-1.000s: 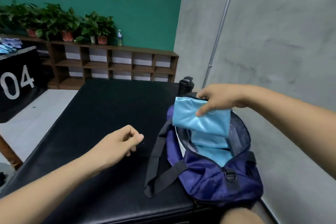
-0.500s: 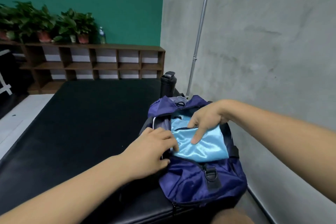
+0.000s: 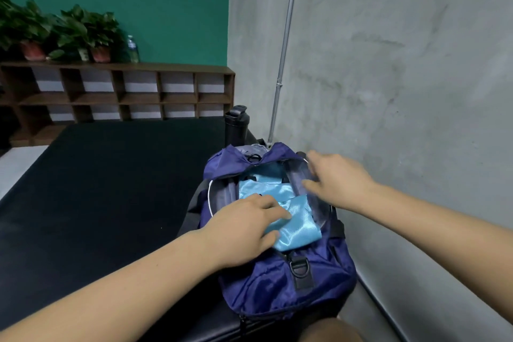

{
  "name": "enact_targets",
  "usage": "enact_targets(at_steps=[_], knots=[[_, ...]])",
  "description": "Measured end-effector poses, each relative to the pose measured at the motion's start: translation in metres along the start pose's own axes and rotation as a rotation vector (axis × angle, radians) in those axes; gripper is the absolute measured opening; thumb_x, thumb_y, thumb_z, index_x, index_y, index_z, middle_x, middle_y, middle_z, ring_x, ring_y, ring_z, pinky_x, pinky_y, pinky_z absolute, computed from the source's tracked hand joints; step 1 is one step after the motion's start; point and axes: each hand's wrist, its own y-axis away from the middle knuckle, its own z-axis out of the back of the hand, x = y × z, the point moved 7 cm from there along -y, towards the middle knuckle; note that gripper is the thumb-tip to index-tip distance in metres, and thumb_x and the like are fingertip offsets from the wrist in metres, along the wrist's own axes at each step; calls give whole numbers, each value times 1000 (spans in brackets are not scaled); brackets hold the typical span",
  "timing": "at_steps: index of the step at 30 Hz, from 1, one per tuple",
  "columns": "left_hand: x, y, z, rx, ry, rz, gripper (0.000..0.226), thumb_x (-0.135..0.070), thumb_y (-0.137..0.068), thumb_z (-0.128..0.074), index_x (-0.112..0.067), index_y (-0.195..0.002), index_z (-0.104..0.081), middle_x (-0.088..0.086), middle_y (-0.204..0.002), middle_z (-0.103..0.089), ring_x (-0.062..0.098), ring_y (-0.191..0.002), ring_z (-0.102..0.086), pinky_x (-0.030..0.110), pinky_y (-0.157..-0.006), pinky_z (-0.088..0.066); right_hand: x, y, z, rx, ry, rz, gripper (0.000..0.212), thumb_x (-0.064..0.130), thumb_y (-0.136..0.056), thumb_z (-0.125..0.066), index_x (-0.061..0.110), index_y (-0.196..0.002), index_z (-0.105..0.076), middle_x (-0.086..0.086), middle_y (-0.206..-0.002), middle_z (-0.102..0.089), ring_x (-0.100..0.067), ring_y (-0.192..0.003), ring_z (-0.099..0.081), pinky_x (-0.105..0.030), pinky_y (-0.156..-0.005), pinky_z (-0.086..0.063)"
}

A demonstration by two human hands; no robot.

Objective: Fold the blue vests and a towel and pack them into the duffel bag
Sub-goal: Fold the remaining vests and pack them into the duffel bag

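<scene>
Black vinyl covers the table (image 3: 97,189), and the navy duffel bag (image 3: 291,280) sits at its right edge, unzipped, close to the grey wall. The folded blue vest (image 3: 297,228) now lies in the bag's mouth, its near end over the front lip, on top of more pale blue cloth (image 3: 263,178) deeper inside. A second ago I had it held up above the opening, and half a second ago my right hand was pressing it in.

That right hand (image 3: 338,178) has let go and hangs blurred over the far rim, fingers spread and holding nothing. My left hand (image 3: 244,230), which was at the near rim, has slid onto the vest with fairly flat fingers. I judge this vest packed bar a final tuck. I cannot pick out a towel.
</scene>
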Motion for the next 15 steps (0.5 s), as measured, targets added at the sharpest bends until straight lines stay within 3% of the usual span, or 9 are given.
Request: enact_targets(at_steps=[3, 6, 8, 11, 15], knots=[[-1, -12, -13, 53, 2, 22, 47, -45, -108, -51, -43, -155, -48, -10, -147, -52, 19, -132, -50, 41, -111, -45, -33, 27, -22, 229, 42, -250, 56, 66, -86, -69, 14, -94, -50, -3, -86, -64, -29, -77, -62, -38, -63, -48], [-5, -19, -22, 156, -33, 43, 49, -44, -113, -42, -48, -162, -36, -7, -151, -48, 22, -135, -45, 43, -110, -46, -31, 42, -47, 448, -212, -246, 27, 34, -93, -63, 7, -92, -68, -4, -73, -77, -21, -59, -74, -30, -55, -56], [-8, -23, -25, 223, -48, 57, 50, -44, -114, -38, -52, -163, -30, -6, -154, -45, 23, -137, -43, 41, -105, -47, -24, 43, -41, 436, -326, -241, 20, 21, -95, -55, 5, -94, -68, -4, -71, -78, -19, -53, -74, -25, -51, -52], [-8, -32, -28, 296, -60, 101, 50, -47, -113, -40, -55, -162, -29, -1, -152, -46, 28, -137, -44, 48, -106, -48, -12, 40, -12, 355, -405, -234, 23, 23, -99, -50, 5, -92, -64, -9, -70, -76, -27, -54, -73, -37, -58, -57], [-14, -41, -36, 392, -16, 114, 42, -51, -111, -44, -57, -152, -45, 5, -147, -49, 34, -135, -48, 53, -110, -46, -1, 35, 23, 272, -370, -180, 25, 24, -99, -50, 8, -82, -60, -6, -67, -73, -19, -48, -70, -38, -65, -61]])
